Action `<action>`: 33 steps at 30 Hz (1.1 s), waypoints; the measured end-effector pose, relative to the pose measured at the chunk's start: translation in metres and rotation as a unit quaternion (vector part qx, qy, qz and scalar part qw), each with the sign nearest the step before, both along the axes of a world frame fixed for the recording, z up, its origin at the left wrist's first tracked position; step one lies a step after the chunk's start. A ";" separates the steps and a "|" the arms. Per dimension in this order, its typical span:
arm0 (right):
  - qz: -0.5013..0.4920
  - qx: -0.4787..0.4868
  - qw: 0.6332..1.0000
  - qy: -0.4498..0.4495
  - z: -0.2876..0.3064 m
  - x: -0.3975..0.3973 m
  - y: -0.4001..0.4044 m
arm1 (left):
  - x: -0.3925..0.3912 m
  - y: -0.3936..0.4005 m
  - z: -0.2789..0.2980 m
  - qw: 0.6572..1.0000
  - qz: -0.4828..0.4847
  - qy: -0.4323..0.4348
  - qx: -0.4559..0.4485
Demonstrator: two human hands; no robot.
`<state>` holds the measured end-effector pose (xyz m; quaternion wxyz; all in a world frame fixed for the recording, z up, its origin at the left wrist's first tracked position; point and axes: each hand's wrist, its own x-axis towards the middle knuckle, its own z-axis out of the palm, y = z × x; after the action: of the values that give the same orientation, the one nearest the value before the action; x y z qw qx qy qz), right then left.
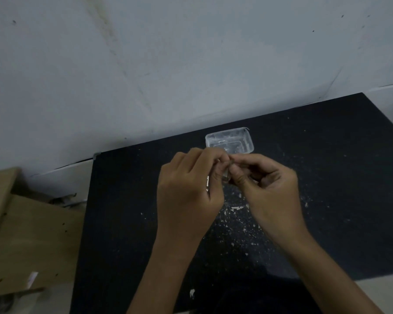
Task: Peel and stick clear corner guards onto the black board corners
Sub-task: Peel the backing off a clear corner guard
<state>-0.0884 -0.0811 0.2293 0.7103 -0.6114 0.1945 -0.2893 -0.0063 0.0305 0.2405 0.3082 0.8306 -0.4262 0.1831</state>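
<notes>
Left hand: your left hand (188, 184) hovered over the middle of the black board, fingers curled inward, pinching one side of a small clear corner guard (227, 175).
Right hand: your right hand (270, 191) met it from the other side, thumb and fingertips nipping the same piece, knuckles bent.
Corner guard: glassy and nearly colourless, it sat squeezed between both sets of fingertips, above the board and just in front of the tub; its outline was mostly hidden by your fingers, and any backing film could not be made out.
Black board (127, 223): flat, matte and rectangular, it was peppered with white flecks and scraps (236, 219), thickest beneath your hands; its near edge ran out of view.
Far-left corner: a small pale clear piece (97, 155) sat on the board's corner there, too small to read well.
Tub (229, 141): a shallow, clear plastic rectangle with rounded corners stood on the board just beyond your hands; its contents blurred into glare.
Wall (168, 64): pale, scuffed, streaked.
Cardboard (21, 234): brown panels lay left of the board, cut off by the frame.
</notes>
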 end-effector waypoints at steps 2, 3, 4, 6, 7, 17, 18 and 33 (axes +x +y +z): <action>0.000 0.004 1.000 -0.003 0.000 0.000 0.001 | -0.003 -0.002 -0.002 1.000 0.014 0.002 -0.007; 0.002 0.010 1.000 -0.005 0.000 0.000 0.001 | -0.004 -0.002 -0.003 1.000 0.019 0.004 -0.009; 0.002 0.018 1.000 -0.007 0.000 -0.001 0.002 | -0.005 -0.003 -0.004 1.000 0.024 0.006 -0.010; 0.003 0.032 0.999 -0.010 0.000 -0.001 0.003 | -0.007 -0.004 -0.005 0.999 0.033 0.012 -0.006; 0.004 0.036 0.999 -0.010 0.000 -0.001 0.003 | -0.007 -0.004 -0.006 0.999 0.036 0.015 -0.004; 0.018 0.151 0.988 -0.021 -0.001 0.003 0.005 | -0.009 -0.006 -0.009 0.993 0.023 0.088 -0.072; 0.018 0.153 0.988 -0.018 -0.002 0.003 0.005 | -0.009 -0.006 -0.008 0.991 0.022 0.102 -0.081; 0.000 0.138 0.990 -0.002 -0.004 0.004 0.003 | 0.002 0.000 0.007 0.986 -0.029 0.154 -0.064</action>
<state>-0.0839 -0.0782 0.2258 0.7879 -0.5073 0.2316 -0.2612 -0.0048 0.0307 0.2479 0.4278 0.8145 -0.3854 0.0710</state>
